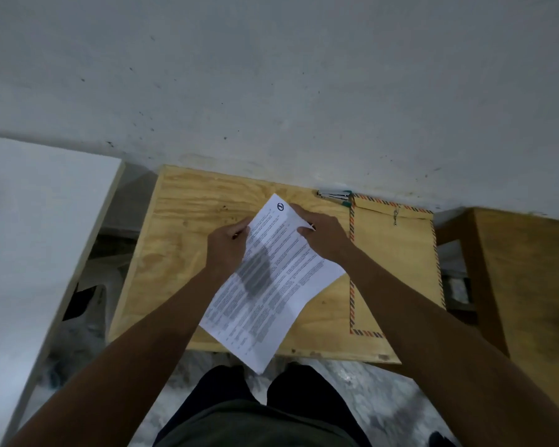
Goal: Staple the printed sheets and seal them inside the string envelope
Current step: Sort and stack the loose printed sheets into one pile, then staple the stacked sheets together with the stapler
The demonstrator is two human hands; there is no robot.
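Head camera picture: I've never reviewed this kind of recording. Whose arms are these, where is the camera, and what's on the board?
There is no machine here. A person wears a wide-angle camera on the head, so you look down along their own bare arms, with their legs at the bottom. The left hand and right hand each pinch the far end of the printed sheets, holding them tilted over a plywood board set against a white wall. To the right on the board lies a brown envelope with a striped border and a string closure near its top. A stapler sits at the wall, just beyond the envelope's corner. Whether the sheets are already stapled cannot be seen.
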